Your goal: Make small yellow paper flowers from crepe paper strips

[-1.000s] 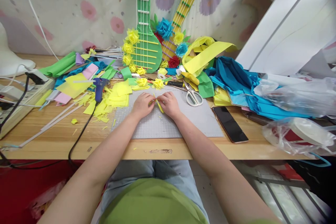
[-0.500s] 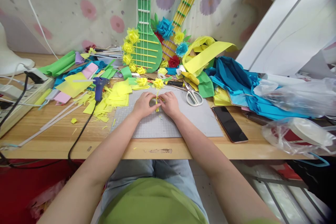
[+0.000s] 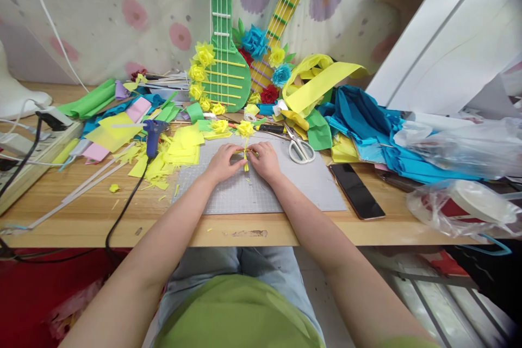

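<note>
Over the grey cutting mat [image 3: 228,196], my left hand [image 3: 223,163] and my right hand [image 3: 265,160] meet with fingertips pinched. Between them runs a thin stick [image 3: 246,150], with a narrow yellow paper piece [image 3: 246,164] crossing it and hanging below. Each hand's fingertips close on an end of the stick; the exact grip is partly hidden. Just beyond the fingers lies a yellow paper flower [image 3: 245,129], with another yellow flower [image 3: 220,126] to its left. White-handled scissors [image 3: 302,151] rest on the mat to the right of my right hand.
Left of the mat lie a blue glue gun [image 3: 153,136] with its black cord and yellow paper squares [image 3: 185,147]. A phone [image 3: 356,190] lies on the right. Green [image 3: 228,76] and yellow [image 3: 291,0] paper-covered instruments lean at the back, beside blue crepe paper [image 3: 362,114].
Both hands stay together at nearly the same spot. The yellow paper piece between the fingertips has shifted slightly, and the whole view has moved a little.
</note>
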Demonstrator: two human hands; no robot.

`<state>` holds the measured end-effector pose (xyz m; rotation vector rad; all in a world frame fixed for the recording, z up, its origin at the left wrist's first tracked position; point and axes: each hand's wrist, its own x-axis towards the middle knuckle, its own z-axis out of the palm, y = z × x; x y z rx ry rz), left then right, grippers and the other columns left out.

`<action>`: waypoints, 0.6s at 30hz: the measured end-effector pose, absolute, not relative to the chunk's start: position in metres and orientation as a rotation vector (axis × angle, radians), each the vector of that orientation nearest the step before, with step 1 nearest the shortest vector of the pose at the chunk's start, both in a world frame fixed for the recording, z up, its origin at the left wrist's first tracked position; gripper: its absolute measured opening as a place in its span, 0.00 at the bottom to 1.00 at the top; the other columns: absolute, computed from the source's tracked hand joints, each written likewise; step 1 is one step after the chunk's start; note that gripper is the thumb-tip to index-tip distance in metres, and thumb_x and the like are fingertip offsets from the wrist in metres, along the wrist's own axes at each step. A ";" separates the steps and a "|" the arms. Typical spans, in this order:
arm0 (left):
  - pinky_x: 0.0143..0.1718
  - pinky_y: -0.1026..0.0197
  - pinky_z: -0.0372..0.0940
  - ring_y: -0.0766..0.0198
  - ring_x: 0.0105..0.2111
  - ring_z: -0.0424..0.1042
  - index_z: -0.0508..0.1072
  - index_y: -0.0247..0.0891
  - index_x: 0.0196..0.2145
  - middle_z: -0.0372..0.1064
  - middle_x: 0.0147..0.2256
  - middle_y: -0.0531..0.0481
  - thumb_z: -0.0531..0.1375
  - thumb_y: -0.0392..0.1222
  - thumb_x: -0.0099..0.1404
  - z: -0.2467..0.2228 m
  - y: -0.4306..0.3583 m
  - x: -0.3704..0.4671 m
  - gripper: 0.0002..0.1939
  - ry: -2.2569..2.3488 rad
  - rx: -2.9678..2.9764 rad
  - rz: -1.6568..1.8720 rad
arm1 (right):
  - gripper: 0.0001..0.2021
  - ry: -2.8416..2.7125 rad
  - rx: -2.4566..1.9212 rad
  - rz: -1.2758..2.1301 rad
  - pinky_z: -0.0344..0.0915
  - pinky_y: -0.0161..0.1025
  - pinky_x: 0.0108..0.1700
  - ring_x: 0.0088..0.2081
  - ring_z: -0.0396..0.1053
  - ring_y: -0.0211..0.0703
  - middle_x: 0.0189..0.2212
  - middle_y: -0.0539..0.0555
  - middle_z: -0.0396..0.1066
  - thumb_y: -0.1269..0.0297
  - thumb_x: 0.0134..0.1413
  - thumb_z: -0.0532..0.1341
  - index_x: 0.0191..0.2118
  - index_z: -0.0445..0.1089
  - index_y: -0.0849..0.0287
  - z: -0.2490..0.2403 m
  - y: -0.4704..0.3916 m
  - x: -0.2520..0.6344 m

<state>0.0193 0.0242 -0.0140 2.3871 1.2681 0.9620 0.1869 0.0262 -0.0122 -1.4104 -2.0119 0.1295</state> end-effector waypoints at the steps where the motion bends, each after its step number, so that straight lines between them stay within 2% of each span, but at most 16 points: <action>1: 0.51 0.54 0.59 0.60 0.48 0.62 0.66 0.38 0.46 0.66 0.44 0.46 0.56 0.45 0.59 -0.014 0.024 0.019 0.17 1.270 2.383 0.955 | 0.08 -2.004 -1.410 0.133 0.57 0.39 0.44 0.38 0.60 0.44 0.31 0.53 0.69 0.67 0.53 0.55 0.35 0.71 0.57 -0.012 0.026 0.187; 8: 0.51 0.52 0.58 0.57 0.48 0.62 0.64 0.38 0.47 0.65 0.46 0.45 0.59 0.44 0.56 -0.015 0.025 0.021 0.21 1.260 2.397 0.940 | 0.08 -1.973 -1.403 0.149 0.57 0.39 0.42 0.37 0.61 0.43 0.30 0.52 0.69 0.67 0.53 0.53 0.35 0.69 0.57 -0.015 0.027 0.184; 15: 0.52 0.50 0.57 0.54 0.50 0.61 0.62 0.37 0.49 0.63 0.47 0.42 0.64 0.53 0.48 -0.014 0.025 0.020 0.32 1.223 2.401 0.913 | 0.09 -1.970 -1.438 0.170 0.57 0.39 0.42 0.37 0.61 0.43 0.30 0.52 0.69 0.67 0.52 0.52 0.35 0.69 0.57 -0.016 0.028 0.183; 18: 0.52 0.50 0.57 0.53 0.50 0.61 0.62 0.37 0.50 0.63 0.48 0.42 0.65 0.53 0.46 -0.014 0.025 0.019 0.35 1.198 2.394 0.892 | 0.09 -1.967 -1.446 0.184 0.57 0.38 0.42 0.37 0.61 0.43 0.30 0.52 0.69 0.66 0.53 0.52 0.35 0.69 0.57 -0.017 0.028 0.184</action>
